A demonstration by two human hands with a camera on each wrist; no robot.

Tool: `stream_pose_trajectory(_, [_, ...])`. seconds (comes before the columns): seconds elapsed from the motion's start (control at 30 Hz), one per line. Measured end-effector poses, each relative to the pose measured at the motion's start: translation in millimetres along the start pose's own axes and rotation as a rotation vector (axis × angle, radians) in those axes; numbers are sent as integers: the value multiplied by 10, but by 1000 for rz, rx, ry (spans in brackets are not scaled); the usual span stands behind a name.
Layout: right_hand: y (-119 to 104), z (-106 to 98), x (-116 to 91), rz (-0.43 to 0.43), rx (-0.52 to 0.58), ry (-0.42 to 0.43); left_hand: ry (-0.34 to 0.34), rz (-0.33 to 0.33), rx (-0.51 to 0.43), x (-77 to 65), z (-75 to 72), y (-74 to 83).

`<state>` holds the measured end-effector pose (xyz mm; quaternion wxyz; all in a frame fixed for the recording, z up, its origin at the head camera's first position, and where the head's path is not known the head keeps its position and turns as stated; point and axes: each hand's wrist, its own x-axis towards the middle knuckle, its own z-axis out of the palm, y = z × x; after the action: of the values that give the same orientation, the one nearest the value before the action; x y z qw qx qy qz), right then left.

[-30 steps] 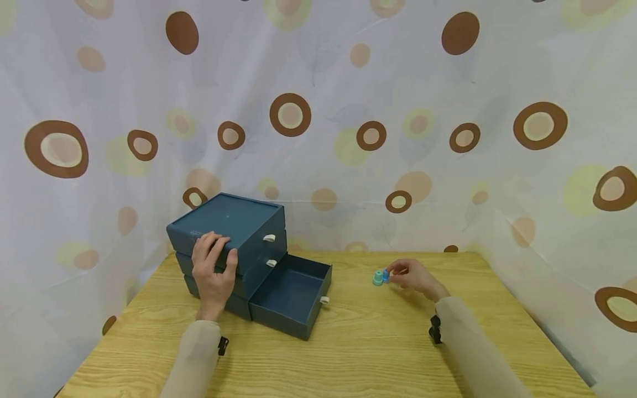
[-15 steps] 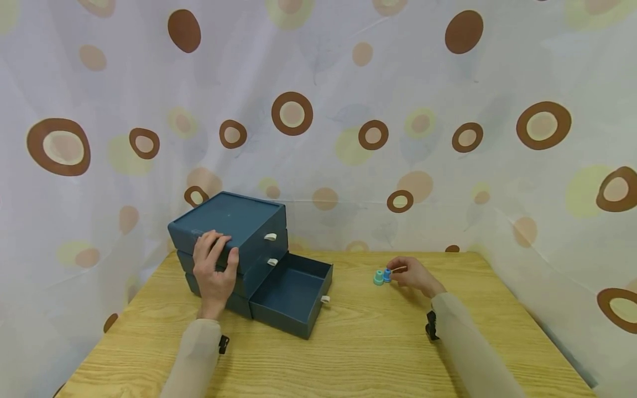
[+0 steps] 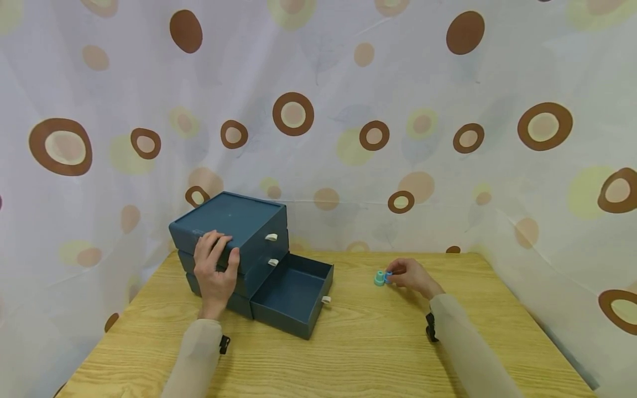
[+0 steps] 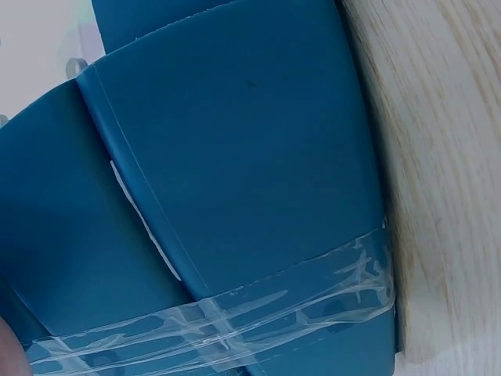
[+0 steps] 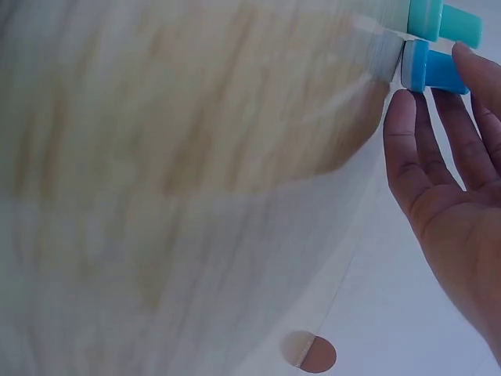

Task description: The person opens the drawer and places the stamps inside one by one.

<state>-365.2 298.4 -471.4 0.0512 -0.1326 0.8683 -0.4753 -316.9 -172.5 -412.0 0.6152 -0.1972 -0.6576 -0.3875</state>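
Note:
My left hand (image 3: 215, 279) rests on the near upper edge of a dark blue drawer unit (image 3: 234, 218), fingers spread and lying on it. The unit's bottom drawer (image 3: 293, 298) is pulled out and shows a bare floor. To the right, my right hand (image 3: 410, 276) has its thumb and fingers round a small blue plastic piece (image 5: 430, 66) with a wide base and narrower top. It stands upright on the table. Beside it stands a similar teal piece (image 3: 380, 278), which my hand does not hold.
White tabs (image 3: 271, 237) stick out from the drawer fronts. Clear tape (image 4: 313, 290) wraps the unit's side. The wood-grain table (image 3: 368, 342) ends at a patterned curtain (image 3: 328, 155) behind and at the sides.
My right hand has closed in on the blue piece, and its fingers now cover more of it. The left hand, the drawer and the teal piece stay put; the view shifts slightly.

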Motion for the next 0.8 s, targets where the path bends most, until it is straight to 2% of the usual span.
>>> stream_pose_trajectory(0.27, [60,-22,-7,-49,-45,-3,3,1,-8,-3,7,-3])
stream_pose_trajectory(0.37, [48,-14,-13,-54,-28,-5,8,6,-11,-1,8,-3])
stream_pose_trajectory(0.63, [13,-35,-86,-3,42,27,5,15,-3,-4,1,2])
stream_pose_trajectory(0.8, [-9,-79,-135,-35,96,15,8,15,-5,-2,21,5])
